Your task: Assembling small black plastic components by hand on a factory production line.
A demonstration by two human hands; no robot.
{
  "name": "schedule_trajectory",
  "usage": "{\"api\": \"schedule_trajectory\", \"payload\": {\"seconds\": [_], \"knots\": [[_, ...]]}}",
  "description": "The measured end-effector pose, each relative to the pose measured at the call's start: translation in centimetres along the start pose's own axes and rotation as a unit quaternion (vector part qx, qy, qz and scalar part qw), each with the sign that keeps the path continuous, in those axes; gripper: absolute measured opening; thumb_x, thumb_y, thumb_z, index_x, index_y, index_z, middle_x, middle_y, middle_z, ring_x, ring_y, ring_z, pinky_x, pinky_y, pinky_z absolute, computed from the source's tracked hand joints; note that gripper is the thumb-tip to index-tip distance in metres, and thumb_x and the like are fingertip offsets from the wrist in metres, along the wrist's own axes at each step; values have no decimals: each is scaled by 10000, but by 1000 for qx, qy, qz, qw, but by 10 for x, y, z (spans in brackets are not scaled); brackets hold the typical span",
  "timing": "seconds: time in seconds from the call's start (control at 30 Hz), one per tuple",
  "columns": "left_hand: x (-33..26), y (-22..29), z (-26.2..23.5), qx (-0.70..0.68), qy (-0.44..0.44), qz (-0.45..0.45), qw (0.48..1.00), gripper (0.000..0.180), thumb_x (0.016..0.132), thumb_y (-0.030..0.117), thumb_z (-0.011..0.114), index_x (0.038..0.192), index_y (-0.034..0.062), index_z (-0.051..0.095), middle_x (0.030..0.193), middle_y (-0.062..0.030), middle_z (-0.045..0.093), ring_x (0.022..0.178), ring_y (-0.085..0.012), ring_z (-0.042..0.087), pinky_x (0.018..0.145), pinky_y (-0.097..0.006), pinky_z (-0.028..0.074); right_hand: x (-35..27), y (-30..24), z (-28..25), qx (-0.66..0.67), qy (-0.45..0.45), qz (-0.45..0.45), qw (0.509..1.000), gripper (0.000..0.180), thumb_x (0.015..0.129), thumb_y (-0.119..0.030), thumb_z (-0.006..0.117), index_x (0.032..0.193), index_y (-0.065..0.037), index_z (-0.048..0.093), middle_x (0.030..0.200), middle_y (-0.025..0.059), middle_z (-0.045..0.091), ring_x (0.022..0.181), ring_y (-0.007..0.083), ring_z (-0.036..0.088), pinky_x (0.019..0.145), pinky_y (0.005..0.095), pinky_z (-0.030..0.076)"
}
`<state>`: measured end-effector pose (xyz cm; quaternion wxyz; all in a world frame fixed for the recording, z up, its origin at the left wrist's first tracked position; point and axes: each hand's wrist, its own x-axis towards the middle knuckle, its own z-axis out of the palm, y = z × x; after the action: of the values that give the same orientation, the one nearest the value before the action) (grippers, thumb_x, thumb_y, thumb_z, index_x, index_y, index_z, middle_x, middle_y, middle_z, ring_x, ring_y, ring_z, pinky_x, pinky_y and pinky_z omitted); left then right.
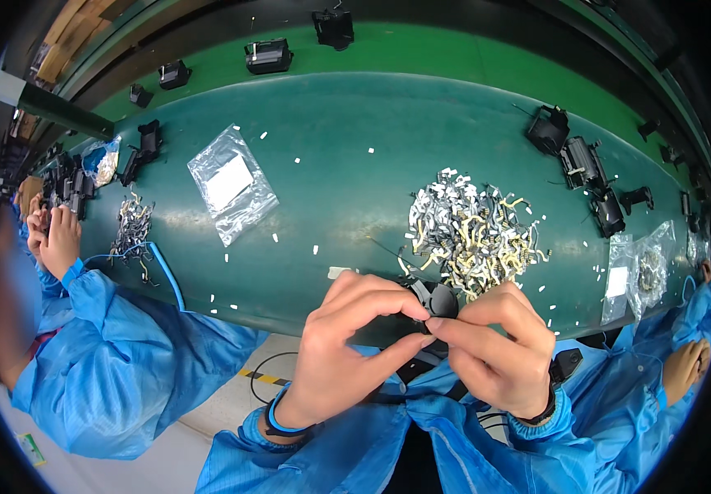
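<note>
Close to my body, at the table's near edge, both hands meet at a small dark plastic part (pixel 440 302) with a rounded, disc-like face. My left hand (pixel 331 354) is closed in a pinch on its left and lower side. From the other side, my right hand (pixel 499 350) pinches it, thumb and forefinger nearly touching my left fingertips. The part's underside is hidden by my fingers. Just beyond my hands lies a heap of short cable pieces (pixel 470 230), black, white and yellow, with small white ends.
A clear plastic bag with a white label (pixel 230 183) lies left of centre on the green table (pixel 335 123). Black device housings (pixel 583 163) stand at right. A co-worker (pixel 116 354) sits at left beside a smaller cable heap (pixel 131 226); another sleeve (pixel 648 387) shows at right.
</note>
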<state>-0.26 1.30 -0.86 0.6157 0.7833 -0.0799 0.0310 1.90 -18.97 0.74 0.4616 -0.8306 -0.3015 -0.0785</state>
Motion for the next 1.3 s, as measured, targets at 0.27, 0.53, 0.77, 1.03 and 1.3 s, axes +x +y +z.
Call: {"api": "schedule_trajectory", "payload": {"seconds": [0.27, 0.53, 0.77, 1.03, 1.3], "knots": [[-1, 0, -4, 7, 4, -42, 999, 270, 743, 7, 843, 987, 67, 744, 1010, -36, 743, 950, -212, 623, 872, -343, 454, 0, 7, 3, -117, -16, -127, 985, 434, 599, -17, 777, 1031, 11, 787, 863, 49, 605, 741, 194, 580, 608, 309, 502], [-1, -1, -6, 12, -11, -71, 997, 262, 753, 43, 851, 993, 74, 749, 998, -25, 745, 919, -192, 611, 889, -339, 435, 4, 11, -3, -167, -55, -167, 970, 419, 625, -45, 744, 1038, 16, 770, 941, 58, 621, 786, 201, 598, 653, 312, 545], [-2, 2, -8, -8, -47, -94, 994, 252, 765, 45, 846, 999, 78, 758, 961, -10, 735, 886, -165, 586, 870, -318, 449, 16, 13, -15, -85, -112, -128, 982, 324, 678, -31, 738, 996, 30, 725, 948, 83, 614, 820, 222, 622, 642, 324, 545], [0, 4, -9, -35, -49, -97, 993, 249, 777, 31, 834, 1014, 65, 765, 972, -18, 740, 885, -159, 579, 850, -312, 479, 11, 14, -8, -89, -76, -168, 979, 344, 665, -40, 752, 1003, 24, 746, 948, 79, 613, 799, 199, 623, 627, 308, 541], [-2, 0, -13, -50, -49, -117, 991, 238, 817, 31, 813, 1051, 70, 785, 985, -11, 750, 887, -137, 577, 810, -294, 479, 13, 14, -8, -100, -83, -181, 975, 374, 655, -38, 775, 1024, 20, 763, 952, 73, 618, 817, 209, 618, 662, 316, 549]]}}
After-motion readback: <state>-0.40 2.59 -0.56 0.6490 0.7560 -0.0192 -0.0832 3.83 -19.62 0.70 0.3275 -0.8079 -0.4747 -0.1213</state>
